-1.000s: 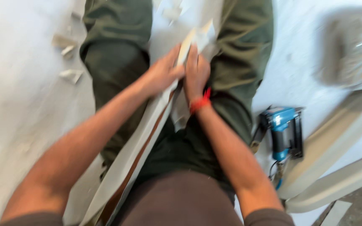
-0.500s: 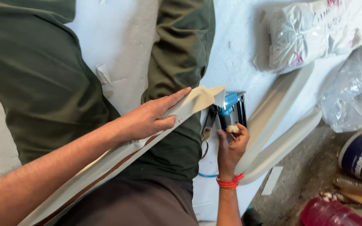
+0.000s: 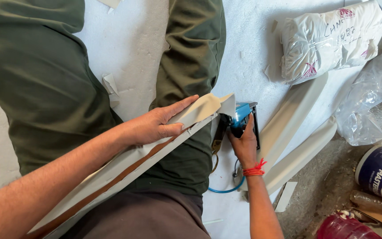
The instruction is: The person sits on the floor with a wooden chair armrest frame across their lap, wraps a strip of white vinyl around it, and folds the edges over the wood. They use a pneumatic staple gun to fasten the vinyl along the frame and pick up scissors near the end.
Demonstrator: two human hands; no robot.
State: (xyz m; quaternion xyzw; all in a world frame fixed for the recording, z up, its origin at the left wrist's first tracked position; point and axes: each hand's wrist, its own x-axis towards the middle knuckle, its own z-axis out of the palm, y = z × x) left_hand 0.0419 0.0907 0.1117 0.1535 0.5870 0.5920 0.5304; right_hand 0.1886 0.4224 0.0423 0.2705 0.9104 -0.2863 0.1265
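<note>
Both grips are busy. Left hand (image 3: pixel 155 126) lies flat along a long beige strip (image 3: pixel 124 166), fingers stretched over its upper face and thumb tucked under the edge, pressing it down on the person's thigh; that seems to keep the covering taut and the strip from sliding. The strip runs slantwise across the lap, its far end (image 3: pixel 219 104) folded up over the knee, a brown band showing along its lower side. Right hand (image 3: pixel 244 144), a red thread at the wrist, closes around a blue stapler (image 3: pixel 243 117) that sits on the white floor just beside the right leg, touching the strip's folded end, so the tool is within a short reach of the fold. A blue hose (image 3: pixel 226 189) curls from it on the floor. Two more pale strips (image 3: pixel 297 132) lie just right of the stapler, and a white sack (image 3: pixel 328 42) rests toward the far right edge.
</note>
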